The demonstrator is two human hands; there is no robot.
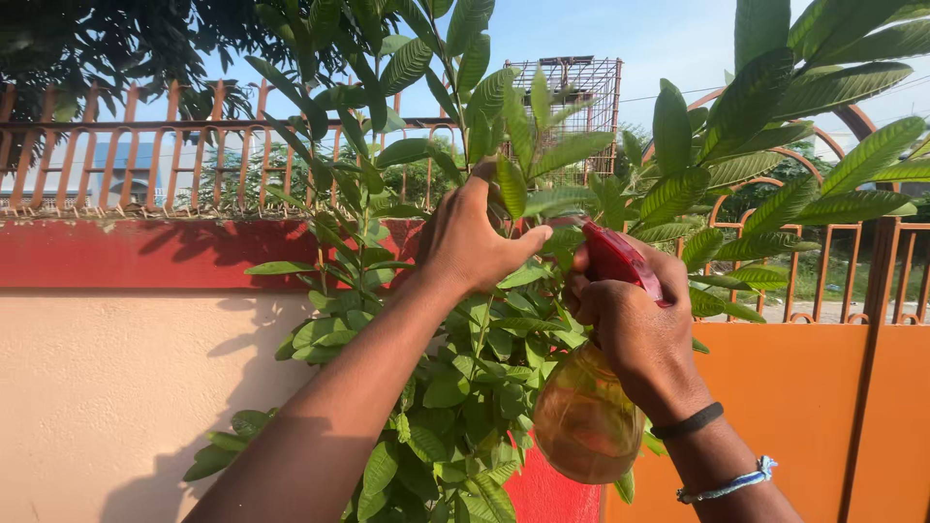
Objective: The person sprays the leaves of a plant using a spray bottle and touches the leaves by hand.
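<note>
My right hand (635, 329) grips a spray bottle (584, 416) with a red trigger head (620, 260) and a clear body holding amber liquid. The nozzle points left into a leafy green plant (465, 387). My left hand (473, 237) is raised in front of the plant, its fingers pinching a long green leaf (511, 186) near the top of a stem. The two hands are close together, about a hand's width apart. A black band and a blue-white bracelet sit on my right wrist.
Behind the plant runs a cream wall (107, 387) with a red top band (145, 254) and an orange metal railing (126, 155). An orange gate (814, 387) with curved bars stands at the right. Larger leaves (775, 107) hang at the upper right.
</note>
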